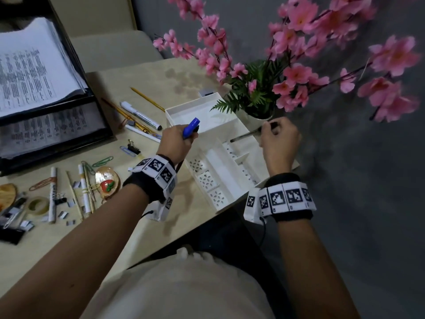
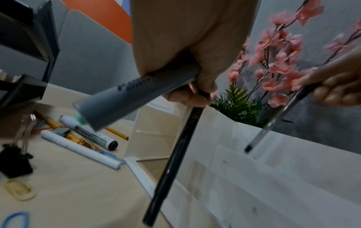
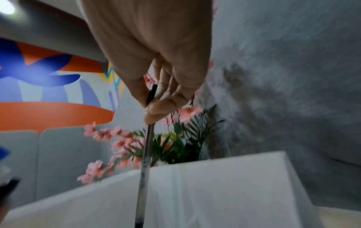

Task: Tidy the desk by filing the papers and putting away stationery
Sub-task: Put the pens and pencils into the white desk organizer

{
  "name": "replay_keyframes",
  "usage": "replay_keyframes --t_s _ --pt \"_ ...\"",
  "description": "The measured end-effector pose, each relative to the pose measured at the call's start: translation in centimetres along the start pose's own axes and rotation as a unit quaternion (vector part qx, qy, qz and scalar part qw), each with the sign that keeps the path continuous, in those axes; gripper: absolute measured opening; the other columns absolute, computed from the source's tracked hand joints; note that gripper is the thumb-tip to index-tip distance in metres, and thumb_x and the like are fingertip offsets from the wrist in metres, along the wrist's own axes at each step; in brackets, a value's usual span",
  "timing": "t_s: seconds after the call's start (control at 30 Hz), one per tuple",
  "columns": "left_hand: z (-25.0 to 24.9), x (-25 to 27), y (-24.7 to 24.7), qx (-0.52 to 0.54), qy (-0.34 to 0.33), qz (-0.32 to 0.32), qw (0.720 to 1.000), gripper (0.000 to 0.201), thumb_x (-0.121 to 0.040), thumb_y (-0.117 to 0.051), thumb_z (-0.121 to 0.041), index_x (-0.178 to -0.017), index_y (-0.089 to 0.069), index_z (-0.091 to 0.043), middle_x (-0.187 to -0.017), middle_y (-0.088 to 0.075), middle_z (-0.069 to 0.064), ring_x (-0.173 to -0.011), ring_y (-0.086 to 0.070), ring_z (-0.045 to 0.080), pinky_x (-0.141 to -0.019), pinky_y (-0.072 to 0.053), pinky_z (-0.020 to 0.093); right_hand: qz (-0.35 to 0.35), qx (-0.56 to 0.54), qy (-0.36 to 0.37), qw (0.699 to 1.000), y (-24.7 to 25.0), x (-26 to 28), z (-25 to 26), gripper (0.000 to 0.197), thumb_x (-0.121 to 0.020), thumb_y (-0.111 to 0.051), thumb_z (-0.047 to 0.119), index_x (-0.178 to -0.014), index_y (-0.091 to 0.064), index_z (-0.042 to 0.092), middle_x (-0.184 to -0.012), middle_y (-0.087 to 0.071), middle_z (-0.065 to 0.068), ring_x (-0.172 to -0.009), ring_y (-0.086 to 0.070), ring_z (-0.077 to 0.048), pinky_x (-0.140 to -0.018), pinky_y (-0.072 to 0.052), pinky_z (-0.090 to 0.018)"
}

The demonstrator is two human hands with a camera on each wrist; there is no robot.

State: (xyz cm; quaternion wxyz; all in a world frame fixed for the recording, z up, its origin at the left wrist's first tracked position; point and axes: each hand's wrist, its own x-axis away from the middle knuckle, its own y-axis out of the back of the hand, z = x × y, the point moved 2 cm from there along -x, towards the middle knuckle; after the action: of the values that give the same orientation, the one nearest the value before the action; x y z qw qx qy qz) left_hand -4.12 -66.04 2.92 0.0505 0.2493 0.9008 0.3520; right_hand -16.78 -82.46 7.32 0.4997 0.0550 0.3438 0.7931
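Observation:
My left hand (image 1: 184,137) grips two pens at once: a marker with a blue cap (image 1: 192,126) and grey barrel (image 2: 132,94), and a slim black pen (image 2: 175,154) that hangs downward. It hovers at the left side of a white desk organizer (image 1: 236,194) with several compartments. My right hand (image 1: 269,132) pinches a thin clear pen (image 1: 247,135) by its upper end above the organizer's far right part. In the right wrist view this clear pen (image 3: 145,154) points down into the white organizer (image 3: 215,192), and its tip is cut off at the frame edge.
A black paper tray (image 1: 59,143) with stacked printed sheets stands at the left. Markers and pencils (image 1: 140,116), paper clips, binder clips and a tape roll (image 1: 38,204) lie scattered on the beige desk. A vase of pink flowers (image 1: 259,100) stands right behind the organizer.

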Motion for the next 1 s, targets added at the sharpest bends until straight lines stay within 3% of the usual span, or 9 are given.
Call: replay_keyframes --t_s 0.1,0.2,0.37,0.5,0.57,0.63,0.77,0.9,1.0 --pt "-0.5 0.3 0.8 0.000 0.008 -0.002 1.000 0.027 -0.091 -0.055 -0.019 -0.108 -0.066 0.000 -0.103 -0.066 0.023 -0.097 -0.059 0.036 -0.079 -0.042 0.032 0.127 0.092 -0.001 0.988 -2.9 0.1 -0.3 0.016 -0.089 -0.055 0.014 -0.090 -0.064 0.001 -0.084 -0.064 -0.011 -0.080 -0.056 -0.022 -0.073 -0.047 -0.030" --pt "-2.3 0.1 1.5 0.008 0.009 -0.005 1.000 0.029 -0.090 -0.058 -0.024 -0.101 -0.064 0.002 -0.090 -0.056 0.019 -0.088 -0.054 0.031 -0.073 -0.035 0.031 0.212 0.149 0.006 0.966 -5.1 -0.8 -0.3 0.013 -0.088 -0.055 0.010 -0.087 -0.064 0.000 -0.090 -0.066 -0.017 -0.087 -0.062 -0.030 -0.076 -0.050 -0.031" --pt "-5.2 -1.2 1.3 0.179 0.031 0.002 0.983 0.020 -0.086 -0.064 -0.026 -0.089 -0.065 -0.005 -0.073 -0.056 0.006 -0.063 -0.044 0.018 -0.058 -0.033 0.026 0.260 -0.029 -0.026 0.965 -4.3 -2.0 0.7 0.033 -0.083 -0.064 0.009 -0.116 -0.058 0.010 -0.076 -0.051 0.005 -0.079 -0.054 -0.014 -0.075 -0.048 -0.026" --pt "-7.1 -2.1 0.1 0.231 0.019 0.013 0.973 0.015 -0.086 -0.063 -0.019 -0.074 -0.061 -0.009 -0.061 -0.051 -0.002 -0.039 -0.041 0.000 -0.049 -0.032 0.019 0.338 -0.092 -0.049 0.935 -4.4 -0.8 0.9 0.013 -0.085 -0.062 0.011 -0.098 -0.064 0.013 -0.073 -0.054 0.008 -0.065 -0.049 -0.004 -0.060 -0.038 -0.018" --pt "-8.1 -2.3 -0.9 0.249 0.006 0.048 0.967 0.014 -0.087 -0.062 -0.016 -0.079 -0.060 -0.005 -0.060 -0.050 0.000 -0.034 -0.039 -0.003 -0.048 -0.032 0.016 0.316 -0.070 -0.031 0.946 -4.7 -1.1 0.6 0.020 -0.085 -0.062 0.011 -0.071 -0.058 0.026 -0.067 -0.054 0.009 -0.067 -0.053 -0.010 -0.066 -0.045 -0.030" --pt "-8.7 -2.6 -1.7 0.263 0.002 0.059 0.963 0.015 -0.089 -0.059 -0.018 -0.085 -0.062 -0.003 -0.063 -0.053 0.002 -0.038 -0.043 -0.003 -0.051 -0.035 0.017 0.279 -0.043 -0.018 0.959 -4.5 -1.6 0.4 0.029 -0.085 -0.059 0.010 -0.063 -0.053 0.026 -0.066 -0.055 0.005 -0.074 -0.055 -0.019 -0.072 -0.048 -0.037" --pt "-8.9 -3.5 -2.5 0.241 0.005 0.039 0.970 0.025 -0.092 -0.053 -0.027 -0.085 -0.068 -0.008 -0.084 -0.060 0.008 -0.074 -0.052 0.016 -0.064 -0.038 0.022 0.197 -0.008 -0.048 0.979 -4.3 -2.4 -0.8 0.013 -0.086 -0.058 0.007 -0.076 -0.065 0.011 -0.077 -0.065 -0.013 -0.077 -0.058 -0.023 -0.076 -0.051 -0.038" --pt "-7.8 -3.8 -3.3 0.208 0.029 0.049 0.977 0.042 -0.094 -0.048 -0.035 -0.056 -0.043 -0.017 -0.060 -0.049 0.004 -0.057 -0.049 0.016 -0.064 -0.039 0.027 0.226 0.000 -0.078 0.971 -5.3 -2.1 -1.8 0.016 -0.082 -0.058 0.001 -0.071 -0.060 0.012 -0.074 -0.062 -0.012 -0.076 -0.064 -0.032 -0.076 -0.057 -0.046" --pt "-6.9 -3.6 -3.9 0.114 0.027 0.055 0.992 0.040 -0.094 -0.049 -0.036 -0.061 -0.038 -0.017 -0.063 -0.045 0.004 -0.074 -0.047 0.025 -0.070 -0.035 0.030 0.219 -0.032 -0.090 0.971 -4.9 -2.3 -1.9 0.006 -0.081 -0.061 0.005 -0.077 -0.064 0.008 -0.070 -0.064 -0.010 -0.068 -0.064 -0.027 -0.075 -0.058 -0.044"
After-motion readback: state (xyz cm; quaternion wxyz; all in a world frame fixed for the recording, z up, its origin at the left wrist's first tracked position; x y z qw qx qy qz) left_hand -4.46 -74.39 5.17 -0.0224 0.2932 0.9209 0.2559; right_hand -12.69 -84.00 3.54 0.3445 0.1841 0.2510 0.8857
